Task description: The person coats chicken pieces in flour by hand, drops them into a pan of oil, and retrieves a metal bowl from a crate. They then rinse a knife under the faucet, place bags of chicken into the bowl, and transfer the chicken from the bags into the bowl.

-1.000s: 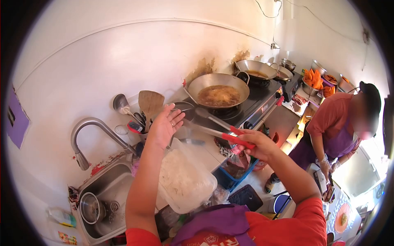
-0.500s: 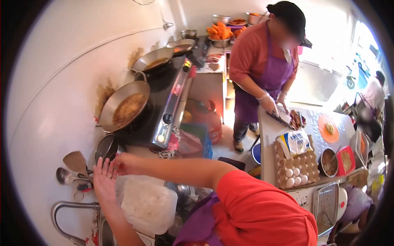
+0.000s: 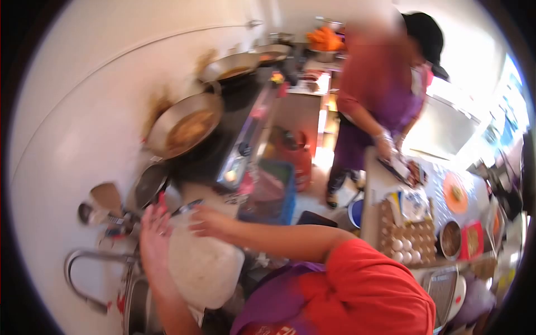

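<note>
The frame is motion-blurred. My left hand (image 3: 153, 240) is raised with its fingers spread, flat against the left side of a clear plastic container (image 3: 204, 268) filled with something white. My right hand (image 3: 209, 223) reaches across my body to the container's far rim, fingers curled; the blur hides what they grip. Just beyond both hands lie red-handled metal tongs (image 3: 184, 207), beside a dark round pan (image 3: 146, 187).
A wok of brown oil (image 3: 187, 127) sits on the stove, a second wok (image 3: 234, 68) behind it. Faucet (image 3: 84, 262) and sink are at lower left. Another person (image 3: 385, 84) works at a table with an egg tray (image 3: 405, 234). A red gas cylinder (image 3: 293, 153) stands on the floor.
My right hand carried the tongs from near the wok back to the counter and now sits at the container's rim. My view swung right, then slightly back.
</note>
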